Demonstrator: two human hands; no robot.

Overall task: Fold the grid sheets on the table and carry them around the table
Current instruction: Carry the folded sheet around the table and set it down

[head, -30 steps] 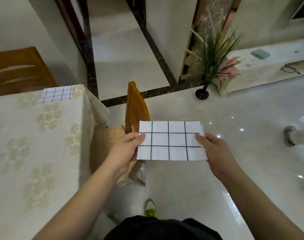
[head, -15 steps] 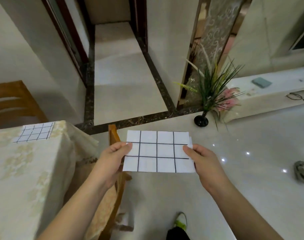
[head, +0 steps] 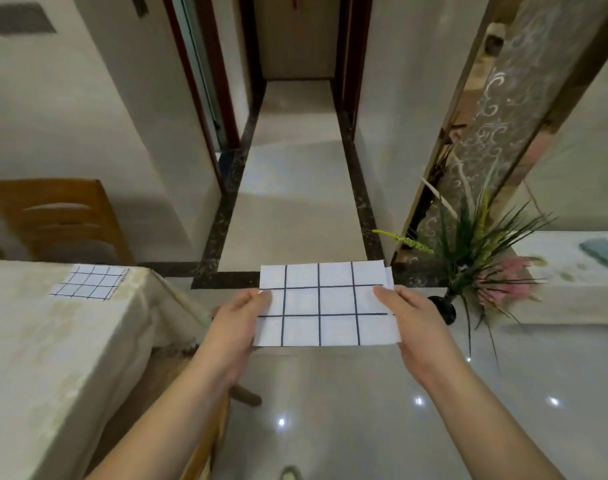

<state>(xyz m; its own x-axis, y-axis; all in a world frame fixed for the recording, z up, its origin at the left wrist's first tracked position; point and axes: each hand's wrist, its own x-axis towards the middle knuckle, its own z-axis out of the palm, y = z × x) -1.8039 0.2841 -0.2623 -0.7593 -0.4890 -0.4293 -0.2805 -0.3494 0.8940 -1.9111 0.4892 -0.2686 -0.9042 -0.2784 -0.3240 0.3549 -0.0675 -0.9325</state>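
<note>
Fingers (head: 387,295) of both hands pinching the folded grid sheet (head: 325,304) by its short edges, beside the table (head: 29,341)

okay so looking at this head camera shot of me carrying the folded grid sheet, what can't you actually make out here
Head view only:
- Folded grid sheet: its underside and layer count, hidden by its own top face.
- Left hand and right hand: the fingers beneath, covered by the sheet.
- Second grid sheet on the table: too far and foreshortened to tell whether it is folded.
- Wooden chair: seat and legs hidden behind the table.
</note>
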